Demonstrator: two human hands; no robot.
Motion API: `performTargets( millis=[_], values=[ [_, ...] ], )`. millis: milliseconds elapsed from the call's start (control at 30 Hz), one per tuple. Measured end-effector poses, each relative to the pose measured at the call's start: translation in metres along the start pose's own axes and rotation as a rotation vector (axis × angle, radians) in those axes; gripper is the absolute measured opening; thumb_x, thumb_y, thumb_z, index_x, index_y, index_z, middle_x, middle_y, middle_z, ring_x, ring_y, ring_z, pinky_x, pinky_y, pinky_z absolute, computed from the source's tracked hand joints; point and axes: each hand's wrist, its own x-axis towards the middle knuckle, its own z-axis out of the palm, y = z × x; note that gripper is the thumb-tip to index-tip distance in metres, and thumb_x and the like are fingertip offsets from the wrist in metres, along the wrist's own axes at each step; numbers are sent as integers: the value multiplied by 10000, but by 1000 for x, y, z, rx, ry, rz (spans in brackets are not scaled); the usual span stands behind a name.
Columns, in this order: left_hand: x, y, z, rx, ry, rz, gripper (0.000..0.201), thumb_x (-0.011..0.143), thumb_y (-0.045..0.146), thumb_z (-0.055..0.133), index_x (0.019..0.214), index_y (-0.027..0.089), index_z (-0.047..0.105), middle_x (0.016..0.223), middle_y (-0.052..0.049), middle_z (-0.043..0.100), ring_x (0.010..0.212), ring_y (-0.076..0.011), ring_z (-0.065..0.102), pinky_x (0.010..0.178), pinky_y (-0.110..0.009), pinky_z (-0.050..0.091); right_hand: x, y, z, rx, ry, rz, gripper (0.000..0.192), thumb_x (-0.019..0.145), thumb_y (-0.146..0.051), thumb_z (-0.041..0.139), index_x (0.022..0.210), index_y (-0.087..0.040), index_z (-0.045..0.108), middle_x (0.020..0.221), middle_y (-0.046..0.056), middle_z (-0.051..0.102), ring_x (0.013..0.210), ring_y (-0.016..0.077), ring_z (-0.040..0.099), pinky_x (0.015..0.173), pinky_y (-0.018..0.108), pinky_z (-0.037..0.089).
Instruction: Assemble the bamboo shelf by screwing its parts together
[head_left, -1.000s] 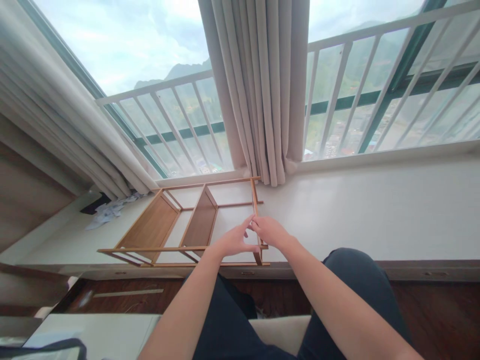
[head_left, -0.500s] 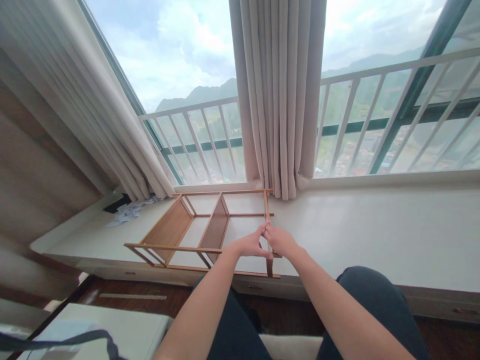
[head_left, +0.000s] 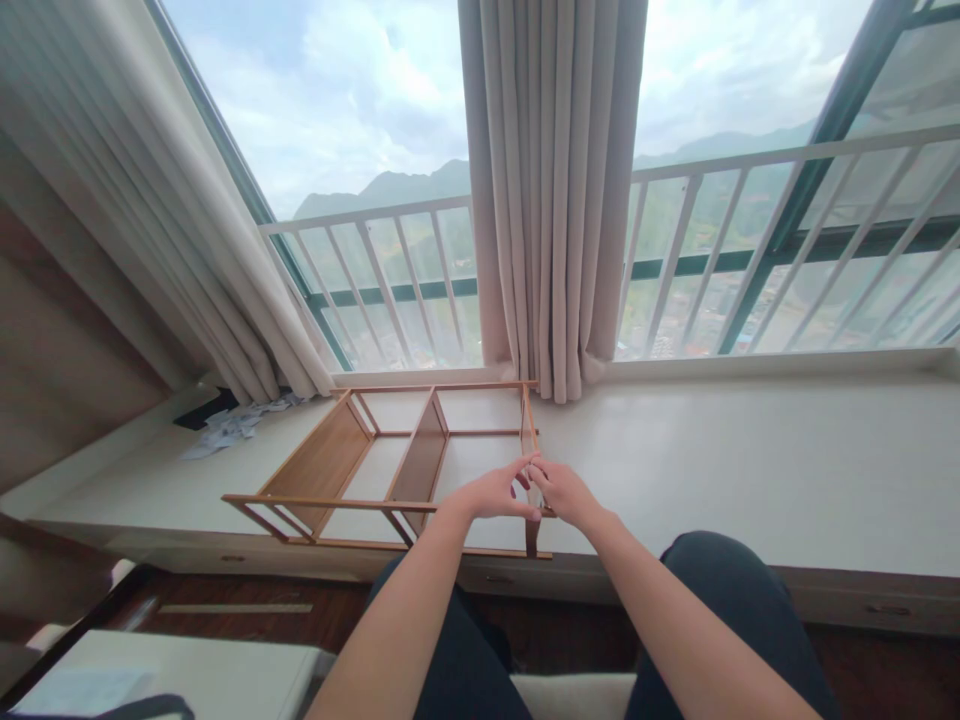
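Both hands have slid a little down the end post since half a second ago; the view has also shifted slightly, so the shelf frame sits a bit further left in the picture.

Shelf frame (head_left: pixel 390 465): light wood, lying on its side on the white window ledge (head_left: pixel 735 470), long rails running left-right, two solid panels standing across it. Near right end is where I'm working.

My left hand (head_left: pixel 491 492) and my right hand (head_left: pixel 564 492) meet at the right-end upright of the frame, fingertips touching each other at the post. Fingers on both are drawn in narrow, pinched at something on or around the post. I can't tell what is between them, too small and covered by the fingers. Thumb of the left hand points right along the lower rail.

Outward from there: beige curtain (head_left: pixel 555 200) hangs down to the ledge just behind the frame's far right corner. Second curtain (head_left: pixel 187 250) bunched at the left. White railing (head_left: pixel 390 270) outside the glass, hills and cloud beyond. Crumpled paper (head_left: pixel 225 428) on the ledge at far left, well apart from the frame. My knee (head_left: pixel 720 590) in dark trousers at lower right, dark wood floor below the ledge.
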Motion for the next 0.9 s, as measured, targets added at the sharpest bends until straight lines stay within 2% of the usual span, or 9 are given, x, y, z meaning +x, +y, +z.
performTargets(
  millis=[100,267,400,533,667,767,900],
  values=[
    [-2,3,0,29,17,8,1156,648,621,819,1604,340,234,1225,-94,630,976,-241,643,923,-406,497,-2,1,2,167,66,0,397,996,-387,319,893,-202,655,672,-7,582,652,167,526,642,277,352],
    [-5,9,1,66,56,47,1092,671,625,803,1588,326,290,1199,-88,650,988,-246,642,929,-396,489,-4,5,2,378,166,-44,421,977,-481,370,927,-188,668,686,-17,567,653,163,500,665,279,370],
    [-6,14,0,108,67,-2,1108,677,633,794,1601,334,260,1221,-80,651,960,-241,636,912,-393,487,-13,15,2,495,372,18,427,971,-517,407,888,-183,659,644,-34,499,625,153,451,636,277,353],
    [-6,15,-1,112,62,-9,1124,680,638,788,1610,336,235,1244,-77,643,978,-236,624,939,-399,477,-40,32,16,532,538,111,412,961,-519,436,708,-208,528,587,-55,364,590,142,385,596,276,317],
    [-5,15,0,134,87,5,1042,731,652,738,1601,311,278,1228,-80,646,976,-225,619,929,-387,484,-71,38,45,536,508,121,458,980,-541,406,650,-224,419,584,-54,335,584,137,369,582,278,294],
    [-4,15,1,144,117,16,867,846,638,615,1585,291,326,1186,-74,663,955,-206,624,911,-359,492,-83,30,61,542,438,78,454,1003,-527,376,669,-222,423,595,-48,365,593,138,390,598,279,300],
    [-1,12,3,161,180,13,687,931,561,510,1554,302,383,1156,-54,688,914,-184,632,904,-340,494,-88,17,71,538,357,-4,442,1021,-498,351,690,-219,438,618,-35,409,609,142,412,617,281,307]
  ],
)
